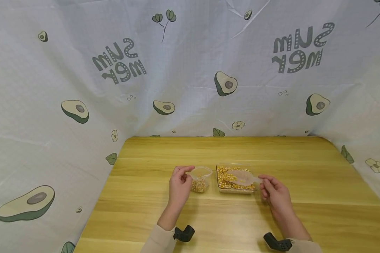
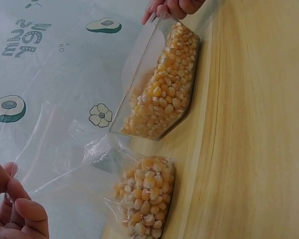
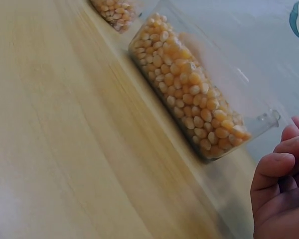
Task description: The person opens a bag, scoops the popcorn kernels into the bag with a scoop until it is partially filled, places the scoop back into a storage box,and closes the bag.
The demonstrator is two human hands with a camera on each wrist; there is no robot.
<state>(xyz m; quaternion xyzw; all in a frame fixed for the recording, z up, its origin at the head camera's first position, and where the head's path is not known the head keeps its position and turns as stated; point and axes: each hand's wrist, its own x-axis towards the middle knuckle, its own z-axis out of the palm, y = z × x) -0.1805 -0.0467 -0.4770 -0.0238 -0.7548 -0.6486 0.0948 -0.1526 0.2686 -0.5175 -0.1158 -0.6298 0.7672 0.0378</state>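
My left hand (image 1: 181, 184) pinches the rim of a clear plastic zip bag (image 2: 79, 174), whose lower part is filled with corn kernels (image 2: 147, 196). The bag stands on the table with its mouth spread. To its right is a clear rectangular container (image 1: 237, 191) of yellow corn kernels (image 3: 189, 94). My right hand (image 1: 277, 193) grips the handle of a translucent scoop (image 1: 242, 177) at the container's right side. The scoop's blade lies over the kernels, with some kernels toward its tip. In the right wrist view the scoop is seen only faintly through the container wall.
The wooden table (image 1: 139, 218) carries the bag and container near its middle. A white curtain (image 1: 190, 70) with avocado prints hangs behind it and along both sides. Each wrist wears a black camera mount (image 1: 184, 233).
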